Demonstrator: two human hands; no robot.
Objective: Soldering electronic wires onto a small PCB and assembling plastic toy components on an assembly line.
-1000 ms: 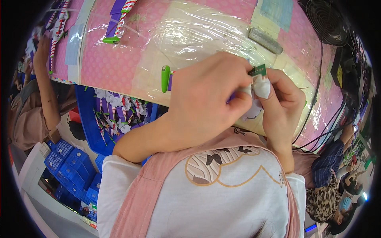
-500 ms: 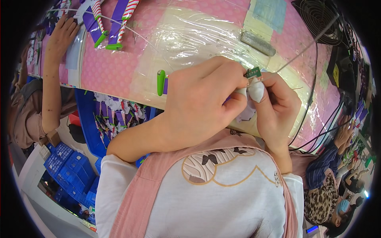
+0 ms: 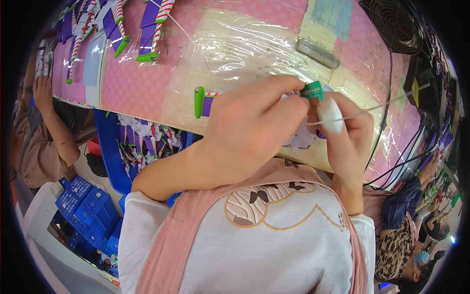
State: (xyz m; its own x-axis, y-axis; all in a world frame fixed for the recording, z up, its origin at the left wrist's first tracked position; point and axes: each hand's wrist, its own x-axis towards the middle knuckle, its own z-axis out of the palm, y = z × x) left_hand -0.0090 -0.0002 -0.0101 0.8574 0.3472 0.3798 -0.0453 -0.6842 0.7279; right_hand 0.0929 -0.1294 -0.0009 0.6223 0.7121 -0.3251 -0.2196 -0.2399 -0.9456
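My left hand [image 3: 249, 130] and my right hand [image 3: 345, 134] meet close in front of my chest, over the table's near edge. Between the fingers of both sits a small toy part [image 3: 313, 90] with a green ridged end. A white rounded piece [image 3: 330, 115] rests against my right fingers, and a thin wire [image 3: 377, 108] runs out of the hands toward the right. Under the hands lies a white and purple toy piece [image 3: 299, 139], mostly hidden. A green-tipped purple striped part [image 3: 203, 102] lies just left of my left hand.
The pink table [image 3: 142, 83] carries a clear plastic sheet [image 3: 235, 54], a grey bar [image 3: 318, 53] and several striped purple parts [image 3: 147, 29] at the far left. A blue bin [image 3: 142, 142] of parts stands below the edge. A fan [image 3: 394, 24] and cables are on the right. Other people sit left and right.
My hands have stayed together on the green-ended part. The view has shifted, so the table and the striped parts at the far left show more fully.
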